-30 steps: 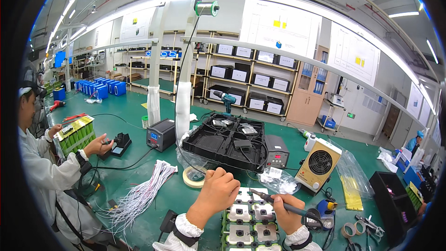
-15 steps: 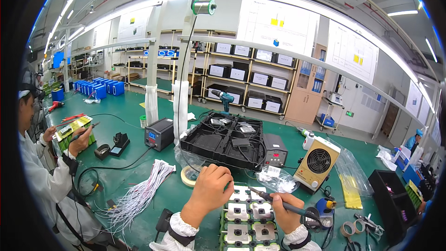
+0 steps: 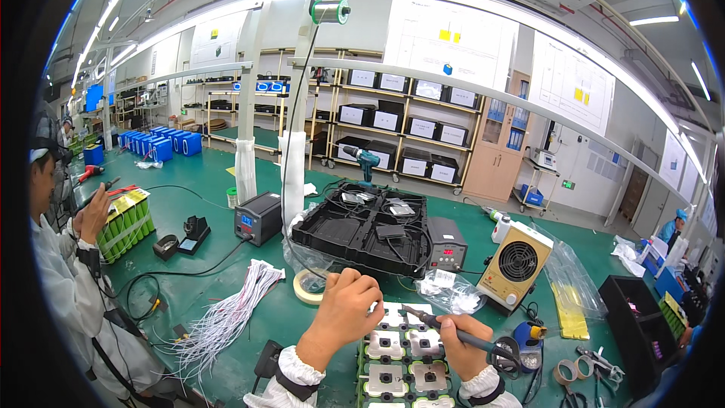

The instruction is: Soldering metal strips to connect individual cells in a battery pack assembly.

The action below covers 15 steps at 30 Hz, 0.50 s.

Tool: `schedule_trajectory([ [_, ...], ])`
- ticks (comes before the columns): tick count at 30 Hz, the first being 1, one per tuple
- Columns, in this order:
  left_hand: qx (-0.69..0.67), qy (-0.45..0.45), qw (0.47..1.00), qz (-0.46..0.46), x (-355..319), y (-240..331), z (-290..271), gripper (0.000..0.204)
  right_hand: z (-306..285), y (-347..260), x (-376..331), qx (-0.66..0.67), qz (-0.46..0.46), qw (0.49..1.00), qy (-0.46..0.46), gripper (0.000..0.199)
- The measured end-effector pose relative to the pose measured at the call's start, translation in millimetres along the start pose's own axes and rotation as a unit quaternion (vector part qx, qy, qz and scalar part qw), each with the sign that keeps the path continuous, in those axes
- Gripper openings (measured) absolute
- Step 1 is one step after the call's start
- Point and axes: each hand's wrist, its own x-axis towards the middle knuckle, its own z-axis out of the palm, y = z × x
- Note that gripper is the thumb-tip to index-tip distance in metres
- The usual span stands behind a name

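Across the room I have a shelf (image 3: pixel 337 106) of black boxes (image 3: pixel 387 119), then on the desk (image 3: pixel 215 166) a black tray (image 3: pixel 355 251) holding plastic packets (image 3: pixel 400 210), and at its right edge a smaller black bin (image 3: pixel 621 325) with purple pieces (image 3: pixel 655 340) inside. The green top stretches to its far left corner, lined with blue blocks (image 3: pixel 156 149); the battery pack (image 3: pixel 408 366) sits at the near edge between my wrists, with a white wire bundle (image 3: pixel 230 313) and hand tools (image 3: pixel 602 366) bounding my elbow room left and right. My left hand (image 3: pixel 343 310) pinches the solder wire (image 3: pixel 285 181) coming off the spool (image 3: pixel 330 11), while my right hand (image 3: pixel 462 355) grasps a soldering iron (image 3: pixel 476 340), its tip over the pack's far end.
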Motion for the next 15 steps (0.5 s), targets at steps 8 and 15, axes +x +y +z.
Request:
schedule_trajectory([
  [8, 0.003, -0.005, 1.0, 0.009, -2.7, -0.6, 6.7, 0.008, -0.3, -0.8, 0.3, -0.003, 0.004, 1.0, -0.004, 0.019],
  [15, 0.01, -0.028, 1.0, 0.001, -5.5, -0.1, 12.1, 0.006, -0.5, -1.5, 0.3, -0.007, -0.009, 1.0, -0.007, 0.018],
])
